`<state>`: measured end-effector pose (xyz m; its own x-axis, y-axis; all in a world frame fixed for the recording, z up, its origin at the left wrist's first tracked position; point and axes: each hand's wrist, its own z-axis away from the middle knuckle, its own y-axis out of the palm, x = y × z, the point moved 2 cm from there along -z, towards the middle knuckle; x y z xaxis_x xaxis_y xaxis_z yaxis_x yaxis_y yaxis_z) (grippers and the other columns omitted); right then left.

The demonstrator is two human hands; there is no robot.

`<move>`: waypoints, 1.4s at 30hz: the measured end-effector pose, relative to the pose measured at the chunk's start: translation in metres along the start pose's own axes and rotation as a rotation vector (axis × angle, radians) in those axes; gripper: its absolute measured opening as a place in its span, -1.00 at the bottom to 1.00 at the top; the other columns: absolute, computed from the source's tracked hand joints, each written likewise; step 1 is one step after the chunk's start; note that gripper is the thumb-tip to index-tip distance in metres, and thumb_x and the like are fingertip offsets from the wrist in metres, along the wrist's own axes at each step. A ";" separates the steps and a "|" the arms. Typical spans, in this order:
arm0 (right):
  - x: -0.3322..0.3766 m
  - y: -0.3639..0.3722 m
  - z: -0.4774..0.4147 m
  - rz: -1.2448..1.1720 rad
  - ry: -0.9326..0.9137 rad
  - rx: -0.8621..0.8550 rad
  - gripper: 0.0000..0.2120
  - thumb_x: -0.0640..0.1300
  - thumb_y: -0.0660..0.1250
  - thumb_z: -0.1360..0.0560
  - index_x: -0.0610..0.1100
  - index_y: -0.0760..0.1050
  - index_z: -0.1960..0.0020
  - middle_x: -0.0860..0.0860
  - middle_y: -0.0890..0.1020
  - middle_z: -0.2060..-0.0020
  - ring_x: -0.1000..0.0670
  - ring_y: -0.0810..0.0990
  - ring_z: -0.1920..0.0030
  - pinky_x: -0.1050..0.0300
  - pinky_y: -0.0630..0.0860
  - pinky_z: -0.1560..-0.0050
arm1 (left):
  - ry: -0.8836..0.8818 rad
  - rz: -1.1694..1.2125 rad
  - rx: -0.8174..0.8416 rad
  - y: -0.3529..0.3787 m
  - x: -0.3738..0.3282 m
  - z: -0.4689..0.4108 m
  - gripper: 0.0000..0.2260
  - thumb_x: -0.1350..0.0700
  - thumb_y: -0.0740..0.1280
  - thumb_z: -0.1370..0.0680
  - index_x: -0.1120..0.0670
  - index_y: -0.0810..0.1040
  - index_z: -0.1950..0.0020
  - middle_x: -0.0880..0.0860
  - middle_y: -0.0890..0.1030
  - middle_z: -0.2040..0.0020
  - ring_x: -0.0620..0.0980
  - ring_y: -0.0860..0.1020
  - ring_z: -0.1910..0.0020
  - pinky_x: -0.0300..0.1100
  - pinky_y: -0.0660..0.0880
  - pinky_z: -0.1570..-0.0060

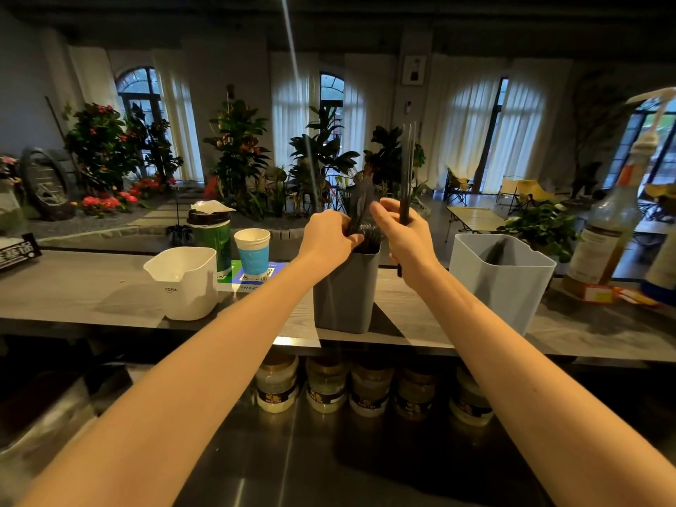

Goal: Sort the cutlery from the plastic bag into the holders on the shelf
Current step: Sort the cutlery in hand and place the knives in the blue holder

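A dark grey holder (345, 290) stands on the shelf (91, 290) in the middle, with black plastic cutlery (362, 206) sticking out of its top. My left hand (329, 237) grips that bundle at the holder's rim. Just to the right, my right hand (404, 232) holds a few long thin black sticks (408, 170) upright above the rim, their lower ends showing below the wrist. A pale blue-grey holder (501, 283) stands further right with one dark piece leaning inside. No plastic bag is in view.
A white jug-shaped holder (184, 283), a paper cup (253, 252) and a green lidded canister (212, 236) sit on the shelf's left. Pump bottles (607, 236) stand at the right end. Jars (325, 386) line up beneath the shelf, above a steel counter (329, 462).
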<state>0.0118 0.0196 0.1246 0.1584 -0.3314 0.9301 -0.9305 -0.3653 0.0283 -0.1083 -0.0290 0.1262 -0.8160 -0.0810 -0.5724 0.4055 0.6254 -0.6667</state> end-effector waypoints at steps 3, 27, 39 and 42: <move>0.007 0.006 0.000 0.014 -0.086 0.047 -0.66 -0.13 0.37 -0.50 -0.26 0.47 -0.23 -0.10 0.59 0.06 0.13 0.52 0.14 0.34 0.45 0.11 | -0.021 -0.047 0.021 -0.001 -0.004 0.001 -0.80 0.09 0.41 -0.50 0.19 0.57 -0.03 0.06 0.57 0.14 0.06 0.57 0.12 -0.11 0.52 0.05; -0.015 0.007 -0.002 0.317 -0.186 -0.148 -0.81 -0.13 0.35 -0.50 -0.12 0.34 0.00 0.10 0.45 0.31 0.12 0.45 0.27 0.03 0.47 0.08 | 0.082 0.004 -0.162 -0.012 0.014 0.008 -0.86 0.07 0.35 -0.52 0.11 0.63 0.02 0.08 0.53 -0.12 0.04 0.44 -0.17 -0.19 0.36 -0.03; -0.008 0.010 -0.005 0.689 -0.084 -0.013 -0.82 -0.04 0.29 -0.55 -0.16 0.53 0.08 -0.07 0.58 0.22 -0.07 0.53 0.17 0.03 0.47 0.13 | 0.102 -0.119 -0.095 -0.008 0.016 0.013 -0.87 0.18 0.33 -0.51 0.12 0.64 -0.01 0.09 0.51 -0.13 0.05 0.43 -0.17 -0.08 0.45 -0.03; -0.006 0.000 0.006 0.469 -0.146 -0.027 -0.80 -0.09 0.26 -0.57 -0.22 0.50 0.12 -0.03 0.51 0.32 -0.01 0.45 0.26 0.10 0.37 0.17 | 0.103 -0.045 -0.148 -0.014 0.010 0.016 -0.81 0.15 0.32 -0.51 0.12 0.60 -0.10 0.09 0.52 -0.12 0.03 0.44 -0.12 -0.16 0.40 0.02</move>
<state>0.0124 0.0161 0.1173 -0.2372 -0.5737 0.7840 -0.9205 -0.1252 -0.3702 -0.1158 -0.0508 0.1220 -0.8729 -0.0359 -0.4865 0.3090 0.7310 -0.6084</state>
